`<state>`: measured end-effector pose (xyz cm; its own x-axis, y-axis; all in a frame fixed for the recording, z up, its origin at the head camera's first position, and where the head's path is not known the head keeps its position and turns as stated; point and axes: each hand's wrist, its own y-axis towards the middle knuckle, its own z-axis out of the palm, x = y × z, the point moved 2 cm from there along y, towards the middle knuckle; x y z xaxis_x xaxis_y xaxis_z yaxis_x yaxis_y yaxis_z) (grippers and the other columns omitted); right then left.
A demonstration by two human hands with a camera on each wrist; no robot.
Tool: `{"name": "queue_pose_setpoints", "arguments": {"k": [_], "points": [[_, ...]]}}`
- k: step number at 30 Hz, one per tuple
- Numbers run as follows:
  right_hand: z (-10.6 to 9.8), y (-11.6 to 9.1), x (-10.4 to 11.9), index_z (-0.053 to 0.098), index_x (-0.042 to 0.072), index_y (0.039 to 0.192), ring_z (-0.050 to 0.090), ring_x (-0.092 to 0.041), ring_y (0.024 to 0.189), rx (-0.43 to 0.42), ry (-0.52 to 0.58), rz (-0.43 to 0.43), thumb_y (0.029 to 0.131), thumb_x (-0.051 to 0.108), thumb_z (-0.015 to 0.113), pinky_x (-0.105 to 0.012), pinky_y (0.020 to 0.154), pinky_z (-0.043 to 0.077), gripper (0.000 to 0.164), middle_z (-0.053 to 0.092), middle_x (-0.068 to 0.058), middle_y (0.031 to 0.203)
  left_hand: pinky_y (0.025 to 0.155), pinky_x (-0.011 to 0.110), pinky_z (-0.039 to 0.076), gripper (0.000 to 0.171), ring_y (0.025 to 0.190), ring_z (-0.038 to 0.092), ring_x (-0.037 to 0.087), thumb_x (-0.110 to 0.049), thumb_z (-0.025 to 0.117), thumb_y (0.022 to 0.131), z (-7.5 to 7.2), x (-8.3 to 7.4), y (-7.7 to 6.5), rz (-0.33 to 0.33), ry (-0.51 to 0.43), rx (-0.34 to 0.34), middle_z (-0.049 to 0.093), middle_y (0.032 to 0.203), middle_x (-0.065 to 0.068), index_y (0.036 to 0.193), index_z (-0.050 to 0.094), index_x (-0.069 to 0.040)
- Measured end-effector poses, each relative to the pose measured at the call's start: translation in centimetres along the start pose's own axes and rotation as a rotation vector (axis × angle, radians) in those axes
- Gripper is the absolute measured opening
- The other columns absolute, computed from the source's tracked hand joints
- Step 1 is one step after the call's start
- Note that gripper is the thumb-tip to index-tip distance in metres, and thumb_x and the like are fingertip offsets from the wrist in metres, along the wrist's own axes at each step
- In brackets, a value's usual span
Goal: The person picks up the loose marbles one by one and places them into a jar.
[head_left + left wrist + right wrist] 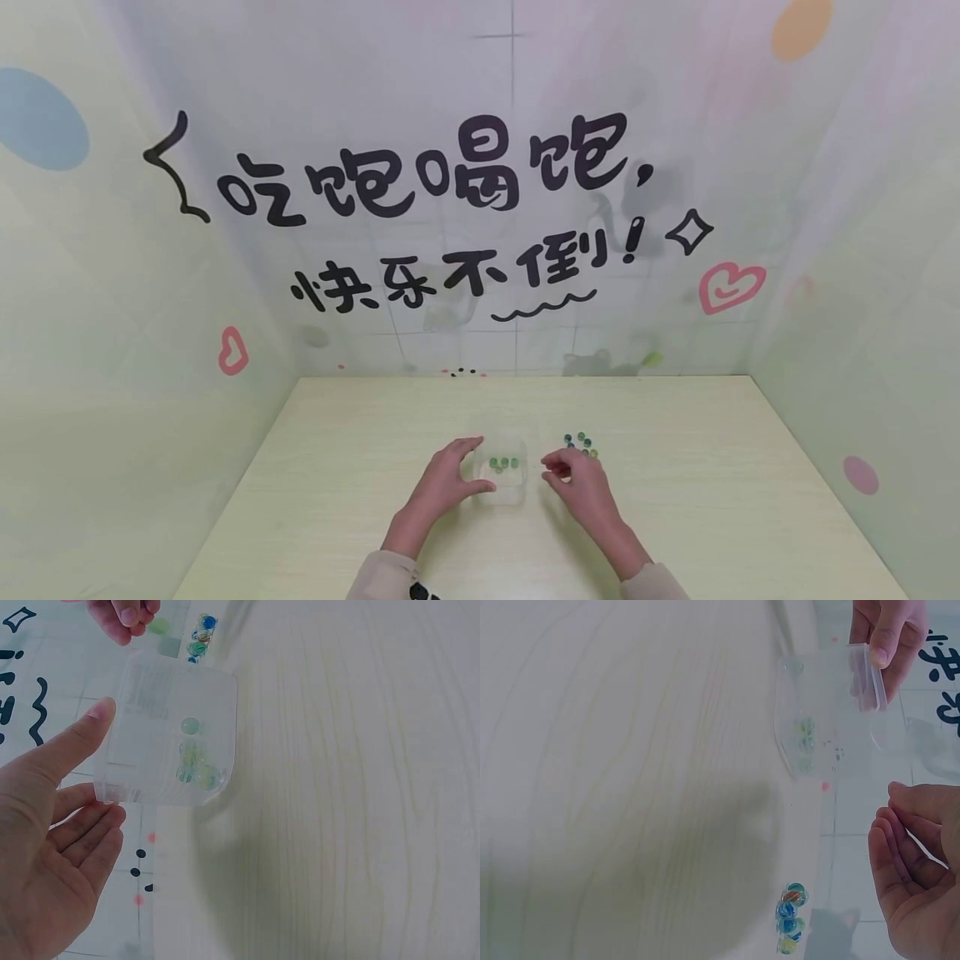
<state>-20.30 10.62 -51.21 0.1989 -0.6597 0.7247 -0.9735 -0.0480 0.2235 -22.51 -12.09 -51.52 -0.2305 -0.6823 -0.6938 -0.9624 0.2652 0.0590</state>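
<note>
A clear plastic container (512, 493) stands on the table, with several green glass marbles (505, 462) inside it. My left hand (446, 482) holds the container from its left side, thumb at the near side and fingers at the far side by the rim. My right hand (582, 486) hovers just right of the container, its fingers loosely bent and the thumb close to the index fingertip. No marble shows between them in the right wrist view. Beyond this hand, a group of blue, green and yellowish marbles (789, 919) lies on the table, partly hidden by it in the head view.
The pale wood-grain table (315, 500) is enclosed by a back wall (420, 83) and two side walls. Black Chinese lettering, hearts and coloured spots decorate the walls. Beige sleeves (384, 575) cover both forearms.
</note>
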Motion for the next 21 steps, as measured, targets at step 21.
{"name": "queue_pose_setpoints", "arguments": {"k": [21], "points": [[-1.6, -0.2, -1.5, 0.074, 0.003, 0.095, 0.065, -0.013, 0.077, -0.043, 0.016, 0.020, 0.081, -0.003, 0.076, -0.020, 0.068, 0.059, 0.015, 0.073, -0.006, 0.088, 0.111, 0.056, 0.044, 0.076, 0.134, 0.050, 0.043, -0.028, 0.086, 0.076, -0.2, -0.1, -0.2, 0.001, 0.012, 0.002, 0.054, 0.144, 0.019, 0.141, 0.054, -0.004]]}}
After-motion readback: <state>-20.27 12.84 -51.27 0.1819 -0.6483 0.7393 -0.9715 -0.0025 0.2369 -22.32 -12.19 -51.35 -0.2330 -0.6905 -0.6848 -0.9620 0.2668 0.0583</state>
